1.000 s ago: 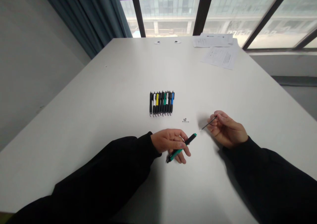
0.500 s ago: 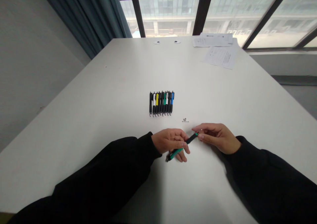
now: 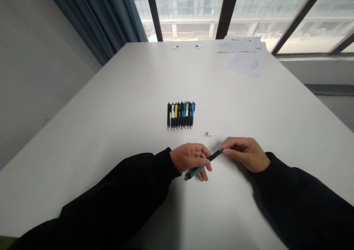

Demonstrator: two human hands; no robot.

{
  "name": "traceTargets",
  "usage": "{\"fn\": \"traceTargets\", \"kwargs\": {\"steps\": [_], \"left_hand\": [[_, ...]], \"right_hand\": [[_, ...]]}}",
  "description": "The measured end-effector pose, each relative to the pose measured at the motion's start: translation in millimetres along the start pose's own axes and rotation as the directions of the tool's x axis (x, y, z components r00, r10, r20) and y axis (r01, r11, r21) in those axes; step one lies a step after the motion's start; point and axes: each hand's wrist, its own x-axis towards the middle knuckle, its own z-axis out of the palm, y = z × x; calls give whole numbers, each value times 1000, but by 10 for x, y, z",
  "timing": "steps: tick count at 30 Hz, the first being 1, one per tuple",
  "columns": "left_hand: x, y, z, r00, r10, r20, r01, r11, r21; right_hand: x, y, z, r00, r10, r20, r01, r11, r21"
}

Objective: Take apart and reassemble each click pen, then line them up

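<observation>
Head view: green-black plastic pen on diagonal axis, tip prob. down-left, clenched in L hand; R hand pinching top end, well apart 1 s ago.

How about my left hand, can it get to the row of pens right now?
Probably yes: nothing stands between the left hand and the row of pens, though it's holding a green-and-black pen.

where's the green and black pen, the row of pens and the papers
green and black pen [image 3: 197, 170], head view, green barrel section
row of pens [image 3: 180, 116], head view, middle of the row
papers [image 3: 247, 63], head view, nearer sheet
</observation>
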Motion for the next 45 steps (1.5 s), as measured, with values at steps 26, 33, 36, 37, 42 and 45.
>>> {"fn": "traceTargets", "kwargs": {"steps": [26, 33, 36, 37, 42, 45], "left_hand": [[-9, -3, -31, 999, -31, 36, 31, 999, -8], [-21, 17, -32, 998, -12, 69, 13, 1000, -13], [-26, 46, -38, 993, 25, 118, -21, 999, -34], [-28, 58, -42, 988, 42, 151, -36, 998, -45], [-35, 101, -66, 939, 236, 251, -210, 969, -127], [-35, 101, -83, 933, 292, 210, -271, 955, -122]], "right_hand": [[21, 19, -48, 997, -18, 79, 25, 996, -90], [21, 28, -110, 982, -78, 171, 92, 993, -75], [20, 36, -92, 982, -125, 141, 146, 978, -150], [28, 39, -76, 981, -156, 111, 178, 957, -228], [149, 51, 59, 945, -327, 10, 230, 643, -731], [233, 53, 137, 943, -333, -6, 174, 508, -844]]}}
